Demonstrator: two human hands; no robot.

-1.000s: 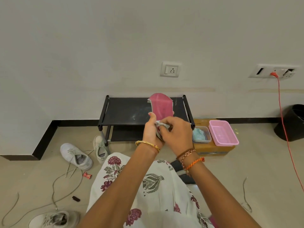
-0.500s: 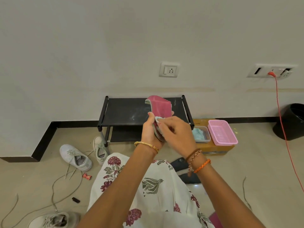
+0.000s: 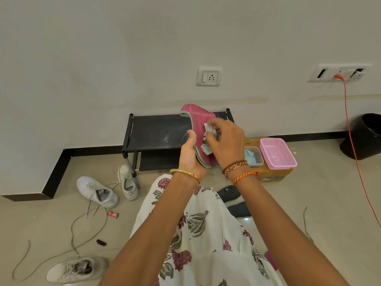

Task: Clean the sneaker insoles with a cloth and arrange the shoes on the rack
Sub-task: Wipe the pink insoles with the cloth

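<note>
My left hand (image 3: 189, 154) grips the heel end of a pink insole (image 3: 201, 122) with a grey-green edge, held upright in front of the black shoe rack (image 3: 156, 133). My right hand (image 3: 225, 141) pinches a crumpled pale blue cloth (image 3: 209, 139) and presses it against the insole's pink face. Three white sneakers lie on the floor to the left: one (image 3: 97, 191) near the wall corner, one (image 3: 127, 181) by the rack's leg, one (image 3: 76, 269) at the bottom left.
A pink plastic tub (image 3: 278, 153) and a clear box of cloths (image 3: 253, 156) sit on a cardboard box right of the rack. Loose laces (image 3: 72, 234) trail over the floor. A black bin (image 3: 362, 137) and an orange cable (image 3: 354, 145) stand far right.
My right hand has slid the cloth up the insole from its lower part toward the middle. The insole has tilted, its top now leaning left.
</note>
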